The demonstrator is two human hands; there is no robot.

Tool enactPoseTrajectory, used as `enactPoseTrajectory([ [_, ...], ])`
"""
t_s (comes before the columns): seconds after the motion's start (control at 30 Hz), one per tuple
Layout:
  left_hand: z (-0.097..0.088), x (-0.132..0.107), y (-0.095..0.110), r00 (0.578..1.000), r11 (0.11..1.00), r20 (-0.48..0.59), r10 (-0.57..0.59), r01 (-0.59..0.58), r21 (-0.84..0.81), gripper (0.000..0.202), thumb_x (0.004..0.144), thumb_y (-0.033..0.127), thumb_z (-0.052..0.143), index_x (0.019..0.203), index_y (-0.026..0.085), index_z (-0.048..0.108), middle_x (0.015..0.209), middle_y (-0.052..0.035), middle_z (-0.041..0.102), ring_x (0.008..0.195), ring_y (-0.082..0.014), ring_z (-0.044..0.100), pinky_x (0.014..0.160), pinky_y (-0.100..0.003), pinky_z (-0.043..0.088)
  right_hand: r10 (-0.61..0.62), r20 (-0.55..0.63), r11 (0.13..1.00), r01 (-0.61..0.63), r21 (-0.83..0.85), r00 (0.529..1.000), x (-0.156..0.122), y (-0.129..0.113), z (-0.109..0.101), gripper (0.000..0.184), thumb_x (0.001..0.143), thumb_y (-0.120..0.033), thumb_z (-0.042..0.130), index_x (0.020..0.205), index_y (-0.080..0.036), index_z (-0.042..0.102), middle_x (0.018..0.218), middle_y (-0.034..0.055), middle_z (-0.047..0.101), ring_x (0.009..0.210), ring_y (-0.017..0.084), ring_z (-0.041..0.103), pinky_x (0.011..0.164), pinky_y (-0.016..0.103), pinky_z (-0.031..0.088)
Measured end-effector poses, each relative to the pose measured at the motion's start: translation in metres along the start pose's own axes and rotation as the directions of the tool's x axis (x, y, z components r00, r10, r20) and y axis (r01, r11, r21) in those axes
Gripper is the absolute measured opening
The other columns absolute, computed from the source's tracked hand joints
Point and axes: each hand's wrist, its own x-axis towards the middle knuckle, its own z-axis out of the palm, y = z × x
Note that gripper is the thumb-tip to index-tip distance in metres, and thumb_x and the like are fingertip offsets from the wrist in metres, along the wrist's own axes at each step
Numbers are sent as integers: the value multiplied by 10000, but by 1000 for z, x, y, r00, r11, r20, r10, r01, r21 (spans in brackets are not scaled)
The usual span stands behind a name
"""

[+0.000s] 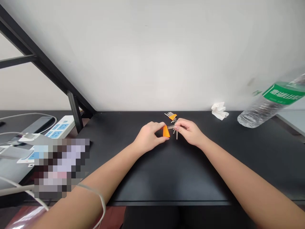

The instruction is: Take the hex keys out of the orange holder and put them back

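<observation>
My left hand (149, 137) is closed around a small orange holder (166, 131) on the black table (166, 171). My right hand (189, 131) pinches thin metal hex keys (173, 128) that stick out beside the holder. A second orange holder with several metal keys (171, 115) lies on the table just behind both hands, untouched.
A crumpled white tissue (219, 110) lies at the back right. A plastic water bottle with a green label (271, 101) stands at the far right. A white power strip (60, 126), cables and a grey device sit on the left, past a black metal frame leg (75, 114).
</observation>
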Motion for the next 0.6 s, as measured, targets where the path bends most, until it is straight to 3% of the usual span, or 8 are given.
enactPoseTrajectory([
  [0.1,0,0,-3,999,995,0,37,-37,95,312,830,443,779,1071,271,681,978,-2,752,884,-217,674,832,-363,523,-70,41,986,75,-146,997,3,3,3,216,1019,-271,486,930,-226,678,1074,67,706,1090,235,623,981,394,478],
  [0.17,2,1,-2,999,985,11,34,-35,168,331,825,430,780,1083,256,669,993,-23,750,910,-242,683,856,-395,516,-39,61,975,52,-217,997,5,7,4,236,1032,-263,460,1021,-231,693,1145,71,714,1164,239,614,1026,408,458],
  [0.37,12,5,7,994,987,46,-104,97,128,389,782,425,801,1074,231,631,1058,-46,728,966,-271,700,827,-407,543,162,113,974,-140,-181,980,9,14,1,273,1053,-343,441,1055,-247,696,1033,32,731,950,214,662,871,355,499],
  [0.6,7,5,2,990,995,119,-73,65,71,352,780,395,801,1059,237,657,1058,-38,730,978,-262,693,835,-398,558,210,37,942,-192,-274,977,-4,3,11,286,1031,-370,455,845,-231,623,895,27,691,853,212,628,772,335,459],
])
